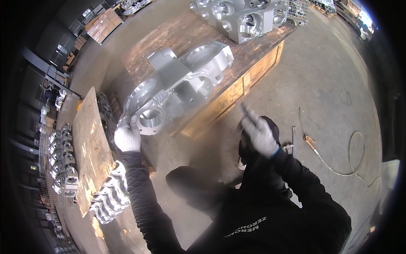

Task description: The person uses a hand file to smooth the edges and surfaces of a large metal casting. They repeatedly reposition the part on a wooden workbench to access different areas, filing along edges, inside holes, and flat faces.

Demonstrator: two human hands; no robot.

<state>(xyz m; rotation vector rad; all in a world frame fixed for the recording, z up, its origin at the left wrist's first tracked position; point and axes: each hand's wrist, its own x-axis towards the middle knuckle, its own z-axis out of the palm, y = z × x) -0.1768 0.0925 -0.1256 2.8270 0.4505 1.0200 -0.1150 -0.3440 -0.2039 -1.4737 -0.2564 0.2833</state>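
A large machined silver metal casting [177,80] with several round bores lies on the wooden workbench [169,34], its near end reaching over the bench edge. My left hand [127,136], in a pale work glove, grips the rim of the casting's near-left end, with the thumb beside a round bore. Some of the left fingers are hidden behind the metal. To the right of the bench, above my knee, my gloved right hand [260,134] is raised apart from the casting. Its fingers are stretched out and a little blurred, and nothing shows clearly in them.
More castings [249,21] stand at the bench's far end. On the left, a plywood board [91,152] leans beside a row of castings [111,194] and a wire cage [46,165]. An orange air gun [310,140] with a looped hose [351,148] lies on the floor at right.
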